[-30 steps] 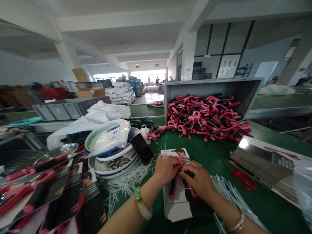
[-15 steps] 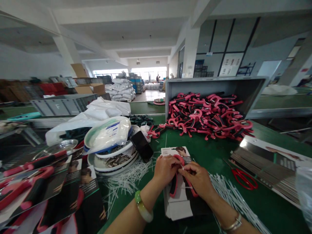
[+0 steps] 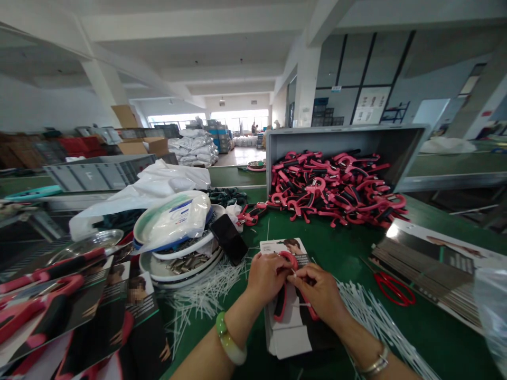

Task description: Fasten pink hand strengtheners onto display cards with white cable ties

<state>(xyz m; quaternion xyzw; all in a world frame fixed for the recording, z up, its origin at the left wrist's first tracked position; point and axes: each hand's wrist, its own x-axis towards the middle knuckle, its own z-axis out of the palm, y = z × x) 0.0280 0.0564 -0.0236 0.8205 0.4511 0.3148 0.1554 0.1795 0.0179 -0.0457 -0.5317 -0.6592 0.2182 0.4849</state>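
Note:
My left hand [image 3: 266, 278] and my right hand [image 3: 319, 292] meet over a pink and black hand grip [image 3: 282, 302] that lies on a printed card atop a stack of backing cards [image 3: 288, 338]. My left fingers hold the grip's top loop. My right fingertips pinch a thin white cable tie [image 3: 295, 274] at that loop. A second tie crosses the grip lower down. Loose white cable ties [image 3: 368, 311] lie just right of my right wrist, and more ties [image 3: 202, 295] are spread to the left.
A tipped grey crate [image 3: 344, 138] spills many pink grips [image 3: 336, 190] onto the green table. Red scissors [image 3: 394, 289] and a flat card stack [image 3: 431, 269] lie right. Stacked bowls [image 3: 178, 258], a black phone [image 3: 228, 238] and finished carded grips [image 3: 59, 306] sit left.
My hands stay on the grip and card. My right fingers have shifted up from the grip's handle to its top loop, now pinching the white tie there.

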